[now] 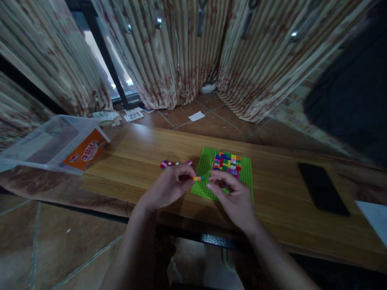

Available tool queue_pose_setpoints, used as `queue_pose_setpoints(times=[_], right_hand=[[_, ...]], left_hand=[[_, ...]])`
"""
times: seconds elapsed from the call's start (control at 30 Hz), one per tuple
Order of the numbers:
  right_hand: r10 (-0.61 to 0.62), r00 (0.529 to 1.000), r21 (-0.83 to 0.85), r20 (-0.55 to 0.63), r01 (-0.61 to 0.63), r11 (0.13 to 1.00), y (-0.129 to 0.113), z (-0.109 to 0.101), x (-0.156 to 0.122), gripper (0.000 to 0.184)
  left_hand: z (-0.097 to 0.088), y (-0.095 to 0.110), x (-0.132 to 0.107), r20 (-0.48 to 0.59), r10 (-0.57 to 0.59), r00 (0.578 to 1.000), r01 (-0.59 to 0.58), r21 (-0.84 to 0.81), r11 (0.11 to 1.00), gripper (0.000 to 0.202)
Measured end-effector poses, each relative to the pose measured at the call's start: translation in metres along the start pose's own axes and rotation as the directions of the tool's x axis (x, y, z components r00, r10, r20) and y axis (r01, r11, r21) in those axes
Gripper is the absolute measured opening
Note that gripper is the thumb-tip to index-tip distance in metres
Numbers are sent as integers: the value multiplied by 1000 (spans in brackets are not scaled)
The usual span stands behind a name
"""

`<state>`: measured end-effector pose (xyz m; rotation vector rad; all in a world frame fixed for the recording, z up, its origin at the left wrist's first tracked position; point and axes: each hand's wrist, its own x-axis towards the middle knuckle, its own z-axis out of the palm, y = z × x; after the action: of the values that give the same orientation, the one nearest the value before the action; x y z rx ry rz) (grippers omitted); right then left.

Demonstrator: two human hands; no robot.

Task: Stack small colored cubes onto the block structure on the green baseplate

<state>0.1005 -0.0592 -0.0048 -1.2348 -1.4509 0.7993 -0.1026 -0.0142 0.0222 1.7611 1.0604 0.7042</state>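
Observation:
Pinched between the thumb and fingers of my left hand (171,185) is a short row of toy bricks (198,178), yellow, orange and teal. My right hand (232,195) is closed in a pinch just to the right of that row; what it holds, if anything, is too small to make out. Both hands are over the front part of a green studded baseplate (246,173). On the plate, behind my right hand, stands a block of many-coloured bricks (226,162). Loose bricks (166,163) lie beyond my left hand, partly hidden by it.
The wooden table (127,161) carries a dark flat phone-like slab (323,188) on the right. A clear plastic bin (54,141) with an orange label is at the left end. White paper (375,217) lies at the right edge. Curtains (169,52) hang behind.

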Motion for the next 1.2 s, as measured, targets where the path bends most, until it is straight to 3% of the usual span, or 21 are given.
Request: queue_pose_setpoints(times=[0.2, 0.63, 0.73, 0.9, 0.97, 1.03, 1.2], right_hand=[[42, 999, 46, 8, -42, 998, -1, -1, 2, 6], [217, 969, 277, 114, -241, 930, -4, -2, 4, 16], [311, 938, 422, 154, -347, 838, -4, 0, 4, 17], [474, 824, 662, 310, -545, 515, -11, 4, 3, 18], [495, 802, 691, 333, -565, 451, -13, 6, 3, 19], [511, 794, 683, 327, -573, 453, -14, 8, 3, 22], [512, 830, 598, 220, -530, 602, -10, 13, 2, 32]], left_hand=[[17, 8, 7, 30, 32, 999, -31, -54, 998, 6], [21, 18, 8, 36, 70, 997, -70, 3, 998, 9], [21, 14, 9, 38, 67, 997, -65, -46, 997, 10], [21, 8, 9, 53, 63, 997, -52, -191, 980, 14], [22, 7, 9, 80, 47, 996, -28, -222, 975, 14], [22, 7, 8, 111, 31, 993, -2, -254, 967, 13], [23, 7, 9, 91, 3, 996, 18, -221, 975, 7]])
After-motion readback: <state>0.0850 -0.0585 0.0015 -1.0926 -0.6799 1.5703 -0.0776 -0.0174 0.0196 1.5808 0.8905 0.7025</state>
